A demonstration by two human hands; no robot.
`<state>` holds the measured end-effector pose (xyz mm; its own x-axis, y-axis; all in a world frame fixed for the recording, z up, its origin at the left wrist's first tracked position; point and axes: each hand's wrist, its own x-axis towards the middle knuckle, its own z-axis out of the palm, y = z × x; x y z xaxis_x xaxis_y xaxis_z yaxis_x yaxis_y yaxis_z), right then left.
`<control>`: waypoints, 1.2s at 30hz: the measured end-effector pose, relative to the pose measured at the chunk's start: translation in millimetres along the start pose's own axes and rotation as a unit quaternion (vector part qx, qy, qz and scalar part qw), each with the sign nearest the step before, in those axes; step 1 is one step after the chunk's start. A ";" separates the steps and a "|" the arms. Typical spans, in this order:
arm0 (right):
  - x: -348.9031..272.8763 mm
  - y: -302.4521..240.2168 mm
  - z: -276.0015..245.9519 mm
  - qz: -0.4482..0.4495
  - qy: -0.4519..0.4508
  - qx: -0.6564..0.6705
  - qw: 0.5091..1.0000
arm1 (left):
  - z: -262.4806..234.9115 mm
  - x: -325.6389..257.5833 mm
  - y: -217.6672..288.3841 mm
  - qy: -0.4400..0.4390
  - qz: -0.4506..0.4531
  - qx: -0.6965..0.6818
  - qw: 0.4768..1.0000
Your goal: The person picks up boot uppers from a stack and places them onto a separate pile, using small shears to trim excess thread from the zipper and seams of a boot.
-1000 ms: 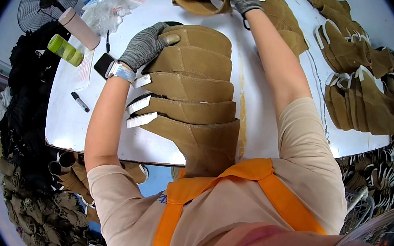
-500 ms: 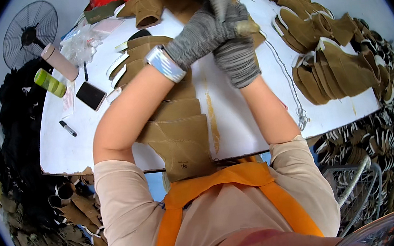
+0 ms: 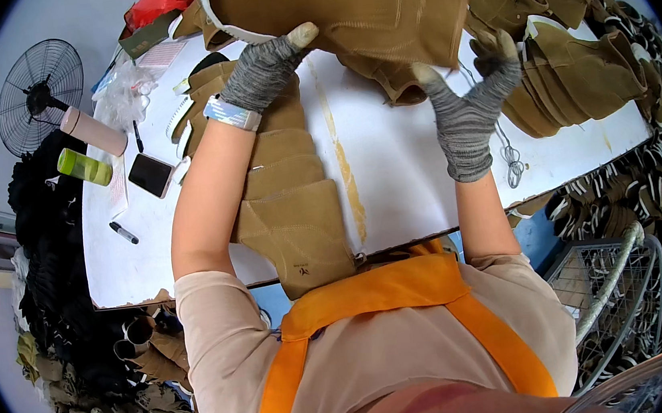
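Observation:
A brown boot upper [image 3: 359, 10] with a white edge at its left end is raised over the far side of the table. My left hand [image 3: 259, 75], in a grey knit glove, grips its near edge by that white rim; the thumb lies in front and the other fingers are hidden behind. Just beyond the boot's right end, my gloved right hand [image 3: 471, 115] has its thumb and fingers spread, with nothing held. Below my left forearm, a row of overlapping brown boot uppers [image 3: 288, 219] runs toward the table's near edge. Another upper [image 3: 389, 79] lies beneath the raised one.
More uppers [image 3: 583, 75] are stacked on the right of the white table [image 3: 400, 175]. A phone [image 3: 151, 174], a marker [image 3: 123, 233], a pink bottle [image 3: 93, 131] and a green bottle [image 3: 85, 167] stand or lie at left. A thin cord [image 3: 511, 157] lies near my right wrist.
My hands, close together before, have moved apart. My left hand has shifted left and my right hand has moved right and opened. The boot upper now spans sideways in plain sight.

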<state>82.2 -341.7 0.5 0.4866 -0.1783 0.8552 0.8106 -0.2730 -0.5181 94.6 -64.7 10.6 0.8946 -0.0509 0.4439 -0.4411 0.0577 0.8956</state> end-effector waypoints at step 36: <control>-19.6 -9.6 42.0 0.445 -0.115 0.576 0.676 | 107.8 -39.0 63.4 -0.022 0.088 0.417 0.905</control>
<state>78.5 -295.9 -10.8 0.8784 0.4014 0.2595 -0.1854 0.7865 -0.5891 24.1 -166.6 53.3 0.8093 -0.1548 0.5666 -0.4938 -0.7017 0.5135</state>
